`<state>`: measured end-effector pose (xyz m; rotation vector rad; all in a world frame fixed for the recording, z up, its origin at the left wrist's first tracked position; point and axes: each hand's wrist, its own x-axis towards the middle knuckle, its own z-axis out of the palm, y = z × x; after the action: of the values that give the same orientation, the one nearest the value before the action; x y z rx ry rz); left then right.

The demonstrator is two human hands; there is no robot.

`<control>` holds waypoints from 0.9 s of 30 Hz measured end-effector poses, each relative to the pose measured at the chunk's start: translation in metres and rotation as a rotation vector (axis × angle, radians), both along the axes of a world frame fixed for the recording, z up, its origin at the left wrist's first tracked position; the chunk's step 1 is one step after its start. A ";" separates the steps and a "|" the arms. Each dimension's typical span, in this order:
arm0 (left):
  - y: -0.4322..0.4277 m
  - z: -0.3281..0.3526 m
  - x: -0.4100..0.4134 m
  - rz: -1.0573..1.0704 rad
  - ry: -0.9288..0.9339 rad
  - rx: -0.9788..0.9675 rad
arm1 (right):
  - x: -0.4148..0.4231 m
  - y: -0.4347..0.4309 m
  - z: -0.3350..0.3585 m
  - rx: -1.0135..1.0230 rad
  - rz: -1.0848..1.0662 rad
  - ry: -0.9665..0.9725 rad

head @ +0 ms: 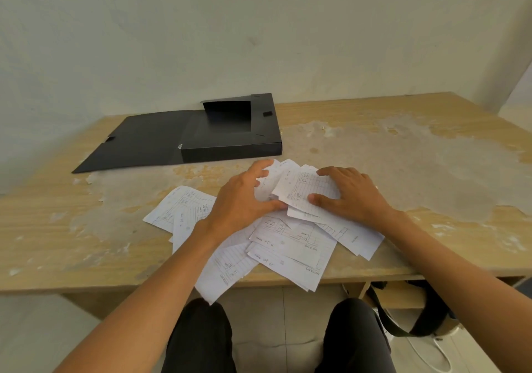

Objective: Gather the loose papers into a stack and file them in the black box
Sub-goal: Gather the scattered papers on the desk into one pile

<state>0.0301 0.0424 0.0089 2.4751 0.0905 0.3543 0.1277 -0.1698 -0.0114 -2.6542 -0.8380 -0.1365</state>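
Several loose white papers (pixel 288 246) with printed forms and handwriting lie scattered at the table's front edge, some hanging over it. My left hand (pixel 241 200) presses on the pile with fingers curled over sheets at its far side. My right hand (pixel 351 194) holds a small bundle of papers (pixel 308 191), thumb on top of it. The black box (pixel 230 131) lies behind the pile, open, its lid flap (pixel 138 142) spread flat to the left.
The wooden table (pixel 403 148) has a worn, peeling top and stands against a pale wall. Under it on the right hang a black strap (pixel 403 326) and white cables (pixel 431 355). My legs in dark trousers show below.
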 end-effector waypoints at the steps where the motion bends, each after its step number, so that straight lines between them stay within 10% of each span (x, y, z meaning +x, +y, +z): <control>1: 0.001 0.000 0.001 0.019 -0.009 0.027 | 0.000 0.002 -0.001 0.004 -0.013 -0.006; 27: 0.011 -0.003 -0.013 0.124 0.206 0.005 | 0.005 0.016 0.001 -0.028 -0.077 -0.018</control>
<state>0.0167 0.0530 0.0056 2.5108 0.3302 0.1502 0.1332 -0.1535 -0.0104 -2.7163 -0.7493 -0.1695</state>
